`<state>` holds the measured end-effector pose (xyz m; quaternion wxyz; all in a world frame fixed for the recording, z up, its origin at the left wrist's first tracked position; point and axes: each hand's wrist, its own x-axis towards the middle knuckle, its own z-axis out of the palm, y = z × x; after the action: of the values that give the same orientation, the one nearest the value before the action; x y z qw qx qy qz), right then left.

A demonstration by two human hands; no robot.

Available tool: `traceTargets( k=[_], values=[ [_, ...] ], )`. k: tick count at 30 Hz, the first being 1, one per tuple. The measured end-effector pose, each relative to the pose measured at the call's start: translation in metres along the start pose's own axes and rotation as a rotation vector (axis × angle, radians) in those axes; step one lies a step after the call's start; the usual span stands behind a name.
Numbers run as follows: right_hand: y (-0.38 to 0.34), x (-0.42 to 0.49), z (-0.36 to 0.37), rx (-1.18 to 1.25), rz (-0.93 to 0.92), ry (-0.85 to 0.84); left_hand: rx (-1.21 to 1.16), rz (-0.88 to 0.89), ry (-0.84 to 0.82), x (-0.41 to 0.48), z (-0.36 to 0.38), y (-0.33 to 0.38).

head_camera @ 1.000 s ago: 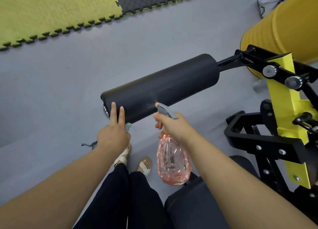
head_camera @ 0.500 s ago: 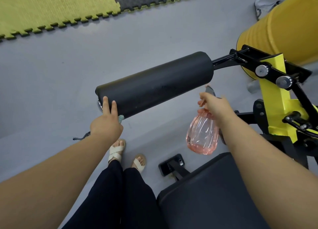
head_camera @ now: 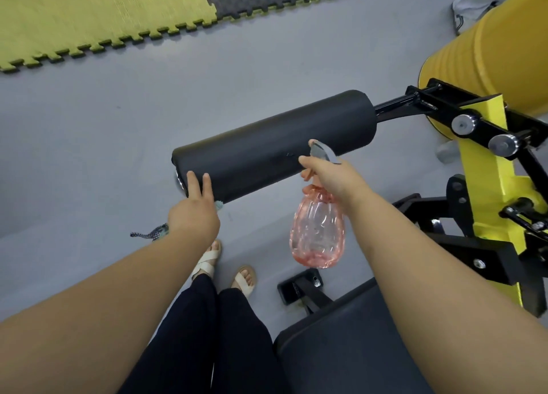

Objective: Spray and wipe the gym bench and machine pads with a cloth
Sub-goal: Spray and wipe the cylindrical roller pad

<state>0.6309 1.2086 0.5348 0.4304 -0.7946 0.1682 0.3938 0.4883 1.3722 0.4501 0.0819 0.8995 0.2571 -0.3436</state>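
The right hand, at the centre of the frame, is gripping the trigger of a clear pink plastic spray bottle just beside the long black cylindrical roller pad. At the pad's left end, the left hand is resting two straight fingers on it and clutching a mostly hidden teal patterned cloth.

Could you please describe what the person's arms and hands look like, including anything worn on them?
The left forearm and right forearm are bare, with no sleeves in view. The left hand and right hand wear no gloves; no rings, watch or bracelet show.
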Motion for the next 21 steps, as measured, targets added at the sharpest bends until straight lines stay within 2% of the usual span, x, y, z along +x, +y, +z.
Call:
traceTargets(
  k=[5,9,11,14,21],
  values=[
    [0.001,-0.019,0.050,-0.001,0.057,-0.161,0.075,0.058,-0.026,-0.014,0.011,-0.005],
    [0.008,-0.028,0.069,-0.128,0.006,-0.246,-0.010,0.067,0.038,-0.011,0.002,-0.009],
    [0.008,-0.026,0.063,-0.105,0.000,-0.205,-0.062,0.071,0.060,-0.001,-0.004,-0.011],
    [0.010,-0.015,0.043,0.035,0.044,-0.054,-0.088,0.086,0.011,0.013,-0.009,-0.012],
    [0.006,0.017,-0.016,0.205,0.084,0.261,0.020,0.137,-0.003,0.006,0.002,-0.015]
  ],
)
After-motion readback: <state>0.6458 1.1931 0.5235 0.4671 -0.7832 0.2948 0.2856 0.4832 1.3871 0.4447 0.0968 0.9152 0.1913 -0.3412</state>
